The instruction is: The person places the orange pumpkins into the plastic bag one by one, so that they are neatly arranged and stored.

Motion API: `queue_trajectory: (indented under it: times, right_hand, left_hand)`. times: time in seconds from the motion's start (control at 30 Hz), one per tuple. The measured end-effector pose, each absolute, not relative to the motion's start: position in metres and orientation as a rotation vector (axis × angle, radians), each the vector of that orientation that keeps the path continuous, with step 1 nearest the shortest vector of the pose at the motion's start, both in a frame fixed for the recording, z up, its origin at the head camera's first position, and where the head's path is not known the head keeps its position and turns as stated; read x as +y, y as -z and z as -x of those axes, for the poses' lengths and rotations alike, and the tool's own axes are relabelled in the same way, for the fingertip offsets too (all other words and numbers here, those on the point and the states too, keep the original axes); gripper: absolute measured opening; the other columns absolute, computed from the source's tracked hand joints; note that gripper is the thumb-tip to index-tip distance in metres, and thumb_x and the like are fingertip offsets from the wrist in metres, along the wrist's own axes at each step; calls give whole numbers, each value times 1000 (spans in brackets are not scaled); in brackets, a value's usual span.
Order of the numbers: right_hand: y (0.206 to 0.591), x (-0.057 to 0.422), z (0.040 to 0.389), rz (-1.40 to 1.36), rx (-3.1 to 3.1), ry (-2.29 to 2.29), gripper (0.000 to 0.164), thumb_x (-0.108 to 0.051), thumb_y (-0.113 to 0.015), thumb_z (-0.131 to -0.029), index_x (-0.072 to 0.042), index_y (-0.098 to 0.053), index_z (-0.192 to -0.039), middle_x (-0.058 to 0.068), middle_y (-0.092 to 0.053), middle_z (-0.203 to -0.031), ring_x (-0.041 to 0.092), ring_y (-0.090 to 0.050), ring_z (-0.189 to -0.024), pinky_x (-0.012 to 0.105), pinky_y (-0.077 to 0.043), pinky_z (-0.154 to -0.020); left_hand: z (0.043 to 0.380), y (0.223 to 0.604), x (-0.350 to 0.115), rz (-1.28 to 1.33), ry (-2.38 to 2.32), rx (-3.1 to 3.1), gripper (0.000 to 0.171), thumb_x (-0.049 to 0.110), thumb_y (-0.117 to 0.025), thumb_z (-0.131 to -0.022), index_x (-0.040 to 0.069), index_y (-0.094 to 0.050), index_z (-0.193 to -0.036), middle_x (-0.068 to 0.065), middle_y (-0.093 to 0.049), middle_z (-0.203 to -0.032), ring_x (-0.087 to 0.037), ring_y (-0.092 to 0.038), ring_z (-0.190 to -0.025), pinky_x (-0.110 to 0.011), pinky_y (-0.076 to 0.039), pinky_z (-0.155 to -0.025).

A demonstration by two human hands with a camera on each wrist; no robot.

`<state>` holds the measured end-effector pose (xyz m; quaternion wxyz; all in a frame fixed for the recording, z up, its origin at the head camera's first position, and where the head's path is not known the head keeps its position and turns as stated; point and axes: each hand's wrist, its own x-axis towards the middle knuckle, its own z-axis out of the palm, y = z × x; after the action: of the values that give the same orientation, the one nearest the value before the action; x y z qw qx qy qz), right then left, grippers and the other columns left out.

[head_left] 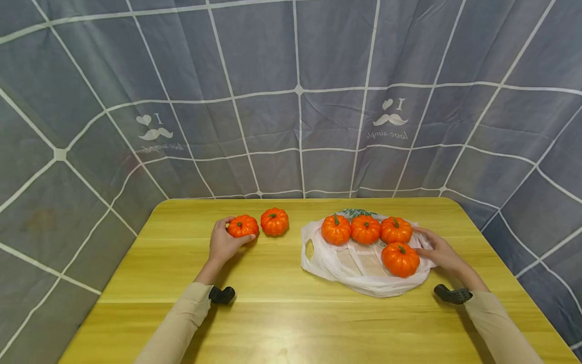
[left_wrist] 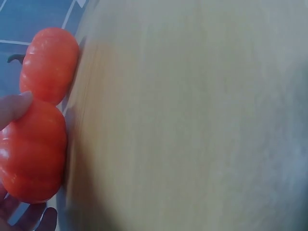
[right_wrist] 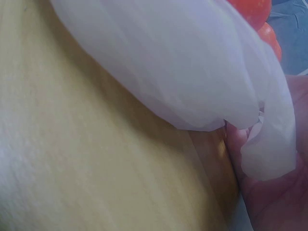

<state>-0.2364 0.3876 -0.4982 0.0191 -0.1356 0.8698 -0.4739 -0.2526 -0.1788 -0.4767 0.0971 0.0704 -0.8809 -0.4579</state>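
In the head view, my left hand [head_left: 225,242] holds a small orange pumpkin [head_left: 242,226] on the left of the table, thumb on the near side and fingers behind. A second pumpkin [head_left: 275,222] stands just right of it; the left wrist view shows both side by side. On the right lies a crumpled white plastic bag [head_left: 336,268], with several pumpkins [head_left: 400,260] on it. My right hand [head_left: 441,253] rests at the bag's right edge, fingers stretched toward the pumpkins. Its thumb is partly covered by a fold of the bag [right_wrist: 192,62] in the right wrist view.
The yellow wood-grain table [head_left: 282,323] has rounded far corners. A grey-blue curtain [head_left: 268,126] with white grid lines hangs behind it and along both sides. Green print [head_left: 359,213] shows on the bag's far edge. Black wrist mounts [head_left: 222,295] sit at both cuffs.
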Motion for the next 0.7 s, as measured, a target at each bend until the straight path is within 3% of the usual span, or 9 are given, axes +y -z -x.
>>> queue_trajectory:
  times: [0.1, 0.17, 0.2, 0.27, 0.4, 0.43, 0.5, 0.6, 0.7]
  right_hand:
    - [499, 389, 235, 437, 2716, 1469, 61, -5, -63, -88, 9, -35, -141, 33, -31, -146, -6, -26, -132, 1, -22, -97]
    - [500, 389, 235, 454, 2718, 1480, 60, -5, -63, -89, 9, -35, -140, 33, -31, -145, -18, -25, -121, -4, -22, -90]
    - [500, 389, 235, 458, 2714, 1487, 60, -4, -62, -89, 9, -35, -140, 33, -31, -145, -17, -25, -122, -4, -22, -90]
    - [500, 389, 235, 457, 2711, 1484, 60, -4, -62, -89, 9, -35, -140, 35, -30, -145, -5, -27, -132, -4, -22, -90]
    - [499, 389, 235, 443, 2709, 1468, 61, -3, -62, -88, 10, -34, -140, 39, -28, -144, 41, -24, -137, -1, -21, -94]
    - [498, 389, 235, 439, 2713, 1459, 61, -3, -63, -88, 10, -34, -140, 39, -28, -144, 48, -23, -134, -1, -21, -94]
    - [498, 388, 235, 436, 2714, 1458, 62, -2, -63, -87, 10, -34, -140, 38, -29, -145, 49, -23, -133, -1, -21, -94]
    - [497, 388, 234, 440, 2720, 1464, 61, -2, -63, -87, 10, -35, -140, 38, -30, -144, 18, -29, -139, -3, -21, -91]
    - [498, 387, 233, 456, 2713, 1489, 61, -2, -63, -87, 11, -35, -139, 39, -30, -143, -13, -27, -125, -5, -21, -89]
  left_hand:
    - [252, 476, -178, -214, 1344, -2604, 78, 27, -86, -68, -2, -48, -130, -22, -45, -133, -38, -46, -122, -53, -43, -103]
    - [252, 477, -178, -224, 1343, -2600, 78, 27, -86, -67, -1, -48, -130, -21, -45, -132, -38, -46, -121, -52, -43, -103]
    - [251, 477, -178, -223, 1343, -2598, 78, 27, -85, -68, -2, -47, -130, -22, -45, -132, -39, -46, -121, -53, -43, -103]
    - [251, 477, -177, -231, 1354, -2589, 79, 27, -86, -67, -2, -47, -130, -22, -45, -132, -39, -46, -121, -52, -43, -103]
    - [249, 479, -177, -245, 1373, -2566, 79, 27, -86, -67, -1, -47, -130, -21, -45, -133, -38, -46, -121, -52, -43, -103]
    - [249, 480, -176, -255, 1379, -2557, 80, 28, -87, -66, -1, -47, -130, -21, -45, -133, -37, -46, -122, -52, -43, -104]
    - [248, 481, -175, -268, 1385, -2545, 80, 28, -87, -66, 0, -47, -130, -20, -45, -133, -37, -46, -122, -52, -43, -104]
    - [248, 482, -173, -288, 1397, -2524, 81, 29, -87, -66, 1, -47, -130, -21, -45, -133, -37, -47, -121, -52, -42, -104]
    - [247, 483, -172, -310, 1417, -2504, 81, 29, -86, -67, 2, -46, -131, -21, -45, -134, -38, -47, -121, -53, -42, -103]
